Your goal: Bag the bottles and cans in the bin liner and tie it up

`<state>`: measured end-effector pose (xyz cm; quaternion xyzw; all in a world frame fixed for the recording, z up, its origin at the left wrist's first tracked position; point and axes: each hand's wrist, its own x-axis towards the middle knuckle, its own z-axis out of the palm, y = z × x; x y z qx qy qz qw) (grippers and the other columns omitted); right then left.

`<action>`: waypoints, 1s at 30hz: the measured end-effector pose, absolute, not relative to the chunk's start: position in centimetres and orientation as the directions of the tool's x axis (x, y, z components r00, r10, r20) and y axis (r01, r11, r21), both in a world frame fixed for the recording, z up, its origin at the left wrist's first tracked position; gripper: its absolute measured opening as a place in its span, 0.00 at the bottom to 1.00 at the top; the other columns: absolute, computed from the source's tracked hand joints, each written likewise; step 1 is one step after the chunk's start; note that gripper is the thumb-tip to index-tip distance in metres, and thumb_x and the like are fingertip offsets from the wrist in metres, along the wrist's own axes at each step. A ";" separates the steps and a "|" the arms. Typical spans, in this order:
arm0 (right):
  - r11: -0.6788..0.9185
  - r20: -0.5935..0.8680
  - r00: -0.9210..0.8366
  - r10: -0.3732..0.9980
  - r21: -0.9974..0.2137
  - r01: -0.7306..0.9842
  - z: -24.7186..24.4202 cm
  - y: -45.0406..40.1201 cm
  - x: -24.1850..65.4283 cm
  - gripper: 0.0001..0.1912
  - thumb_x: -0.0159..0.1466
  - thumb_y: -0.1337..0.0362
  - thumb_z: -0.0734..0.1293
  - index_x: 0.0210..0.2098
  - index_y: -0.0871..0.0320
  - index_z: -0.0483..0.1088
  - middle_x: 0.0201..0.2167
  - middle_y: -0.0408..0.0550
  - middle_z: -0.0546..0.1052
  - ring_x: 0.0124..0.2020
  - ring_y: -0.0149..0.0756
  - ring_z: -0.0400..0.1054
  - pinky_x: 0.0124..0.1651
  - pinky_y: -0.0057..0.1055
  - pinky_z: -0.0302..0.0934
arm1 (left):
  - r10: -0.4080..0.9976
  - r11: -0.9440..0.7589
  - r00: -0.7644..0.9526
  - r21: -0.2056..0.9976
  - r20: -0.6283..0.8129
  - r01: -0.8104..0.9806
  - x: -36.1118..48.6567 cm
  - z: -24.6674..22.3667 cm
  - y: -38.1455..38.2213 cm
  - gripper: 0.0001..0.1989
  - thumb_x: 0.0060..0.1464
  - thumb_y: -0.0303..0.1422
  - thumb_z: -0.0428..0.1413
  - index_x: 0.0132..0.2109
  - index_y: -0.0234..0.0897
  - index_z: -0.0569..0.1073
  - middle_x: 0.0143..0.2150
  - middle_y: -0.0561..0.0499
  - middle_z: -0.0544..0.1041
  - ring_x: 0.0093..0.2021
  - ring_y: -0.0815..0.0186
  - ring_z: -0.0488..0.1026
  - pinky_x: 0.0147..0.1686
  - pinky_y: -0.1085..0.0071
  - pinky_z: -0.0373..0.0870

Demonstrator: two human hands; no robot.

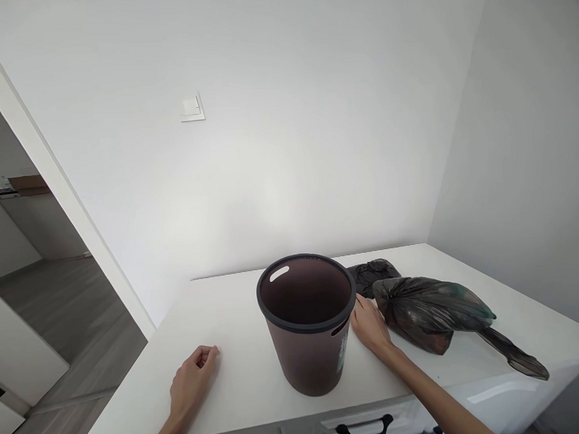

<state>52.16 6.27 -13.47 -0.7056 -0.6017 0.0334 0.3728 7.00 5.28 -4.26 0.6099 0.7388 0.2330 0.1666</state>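
Observation:
A brown trash can (302,357) with a dark rim and oval handle holes stands upright on the white cabinet top (249,398). To its left, my left hand (194,381) rests on the surface with its fingers curled in; I see nothing in it. My right hand (369,322) lies just right of the can, fingers reaching forward beside its rim, the tips partly hidden. Close to that hand is a filled, knotted dark plastic bag (428,307), lying on its side with its twisted top pointing right. Behind it lies a flat, crumpled black bag (371,276), partly covered by the can.
White drawers with a black handle (366,428) form the cabinet front. A light switch (192,108) is on the wall behind. On the left, a doorway opens onto a grey wood floor (72,303), with a brown box (29,185) farther back.

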 end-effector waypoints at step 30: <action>-0.101 -0.065 -0.145 0.987 -0.959 -0.263 5.5 -18.9 45.7 0.21 0.66 0.48 0.71 0.53 0.52 0.79 0.54 0.53 0.78 0.53 0.45 0.73 0.61 0.42 0.64 | 0.774 -0.539 0.549 0.782 0.314 0.312 18.2 0.2 -9.0 0.21 0.64 0.44 0.57 0.62 0.48 0.69 0.59 0.41 0.74 0.54 0.55 0.74 0.54 0.61 0.72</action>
